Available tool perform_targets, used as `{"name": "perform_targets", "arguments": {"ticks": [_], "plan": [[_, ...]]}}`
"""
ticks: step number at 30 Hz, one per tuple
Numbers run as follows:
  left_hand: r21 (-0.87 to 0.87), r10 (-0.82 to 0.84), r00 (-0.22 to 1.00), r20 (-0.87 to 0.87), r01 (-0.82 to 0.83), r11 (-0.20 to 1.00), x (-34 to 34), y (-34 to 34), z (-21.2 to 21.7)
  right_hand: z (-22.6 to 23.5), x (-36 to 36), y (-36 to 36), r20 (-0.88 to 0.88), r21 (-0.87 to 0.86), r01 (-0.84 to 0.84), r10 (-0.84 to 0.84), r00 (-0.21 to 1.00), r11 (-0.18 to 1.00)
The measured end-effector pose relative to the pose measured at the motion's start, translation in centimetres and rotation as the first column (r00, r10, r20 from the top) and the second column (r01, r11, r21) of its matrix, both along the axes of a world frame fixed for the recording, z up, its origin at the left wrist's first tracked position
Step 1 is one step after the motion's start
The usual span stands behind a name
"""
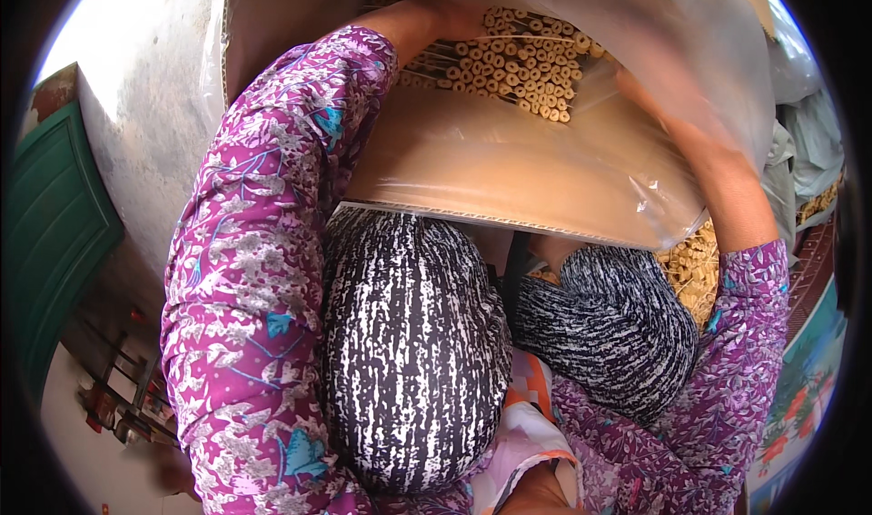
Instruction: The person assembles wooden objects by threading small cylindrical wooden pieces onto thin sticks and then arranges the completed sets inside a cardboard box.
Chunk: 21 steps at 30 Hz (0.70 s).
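From my end, two knees in black-and-white trousers (pixel 413 351) press close to the cardboard box (pixel 509 165), and a clear plastic liner (pixel 731 47) veils its right side. A grey wall (pixel 150 143) and green panel (pixel 59 233) stand left; more pale pieces (pixel 698 265) lie below the flap at right. Inside the box sits the bundle of sticks (pixel 522 65), ends toward me, round, straw-coloured, hollow-looking, tightly packed. My left hand (pixel 450 20) is at its upper left, my right hand (pixel 640 72) beside it behind plastic; I can't tell either one's grip or opening.
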<state>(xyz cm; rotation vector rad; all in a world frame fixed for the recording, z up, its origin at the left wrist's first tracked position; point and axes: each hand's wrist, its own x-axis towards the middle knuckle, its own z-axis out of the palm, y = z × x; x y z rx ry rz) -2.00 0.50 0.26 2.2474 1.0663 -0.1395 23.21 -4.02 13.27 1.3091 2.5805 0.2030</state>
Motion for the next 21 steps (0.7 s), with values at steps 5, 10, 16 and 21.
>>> {"name": "perform_targets", "arguments": {"ticks": [5,10,16,21], "plan": [[-0.026,-0.039,0.997,-0.072,0.038,0.999,-0.2,0.4,0.3,0.4,0.2,0.0,0.033,0.058,-0.054,0.052,0.998,0.997],[-0.024,-0.002,0.999,-0.038,0.001,1.0,-0.9,0.6,-0.8,1.0,0.6,-0.9,0.08,0.106,-0.116,0.107,0.991,0.988],[0.006,0.076,0.997,-0.018,-0.076,0.997,-2.6,1.2,-1.3,1.8,0.9,-0.8,0.096,0.157,-0.184,0.17,0.981,0.97],[0.017,0.111,0.994,-0.004,-0.111,0.994,-2.9,1.2,-1.4,0.1,2.5,0.1,0.055,-0.156,0.111,-0.104,0.993,0.981]]}}
